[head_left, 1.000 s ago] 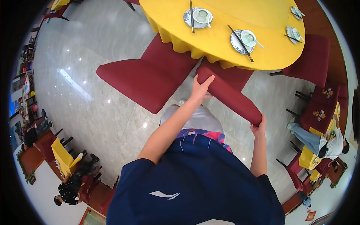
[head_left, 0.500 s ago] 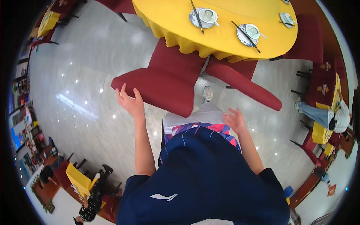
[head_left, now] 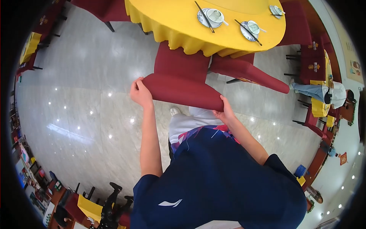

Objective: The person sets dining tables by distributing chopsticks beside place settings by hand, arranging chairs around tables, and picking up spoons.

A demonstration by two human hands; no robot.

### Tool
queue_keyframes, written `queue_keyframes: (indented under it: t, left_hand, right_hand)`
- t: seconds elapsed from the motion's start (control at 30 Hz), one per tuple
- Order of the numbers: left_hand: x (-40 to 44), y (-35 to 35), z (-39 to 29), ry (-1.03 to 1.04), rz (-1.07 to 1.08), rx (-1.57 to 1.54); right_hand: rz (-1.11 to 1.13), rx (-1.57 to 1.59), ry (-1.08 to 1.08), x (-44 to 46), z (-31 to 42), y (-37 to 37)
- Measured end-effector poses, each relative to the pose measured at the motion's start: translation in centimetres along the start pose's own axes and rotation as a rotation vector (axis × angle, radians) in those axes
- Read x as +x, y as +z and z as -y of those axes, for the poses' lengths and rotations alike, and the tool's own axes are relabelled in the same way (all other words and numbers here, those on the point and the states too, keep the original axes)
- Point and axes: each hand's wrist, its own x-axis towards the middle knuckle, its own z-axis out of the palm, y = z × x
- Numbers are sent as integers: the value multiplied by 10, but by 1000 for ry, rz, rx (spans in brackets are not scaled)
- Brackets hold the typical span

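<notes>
A red upholstered chair (head_left: 183,91) stands in front of me, its seat partly beneath the yellow cloth of a round table (head_left: 171,23). My left hand (head_left: 141,93) grips the left end of its backrest, and my right hand (head_left: 224,110) is closed round the right end. Just right of it is a second red chair (head_left: 255,72), which neither hand touches. On the table lie a patterned plate with a bowl, spoon and chopsticks (head_left: 206,17) and a similar setting (head_left: 244,32) to its right.
Another red chair (head_left: 101,11) stands at the upper left and one (head_left: 293,24) at the right of the table. A person in a white top (head_left: 338,94) is by a yellow-covered table at the right. Someone in dark clothes (head_left: 108,213) sits at the lower left.
My hands have left the right-hand chair and taken hold of the chair to its left. That chair's backrest has turned to lie more squarely in front of me. The view has shifted.
</notes>
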Motion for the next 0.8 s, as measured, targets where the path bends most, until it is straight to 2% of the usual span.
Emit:
queue_keyframes:
  t: [0.17,0.4,0.53,0.7,0.8]
  left_hand:
    - [-2,31,-11,18,-22,-73]
    - [20,88,-53,-27,63,-1]
    - [44,125,-58,46,122,18]
    - [61,161,-76,-63,189,-17]
    - [75,177,-77,-2,259,-19]
  right_hand:
    - [11,-31,-84,26,30,-10]
    - [-29,-52,-207,52,90,0]
    - [-141,-46,-256,59,133,21]
    - [-257,-46,-274,81,173,32]
    - [-324,-51,-274,87,192,45]
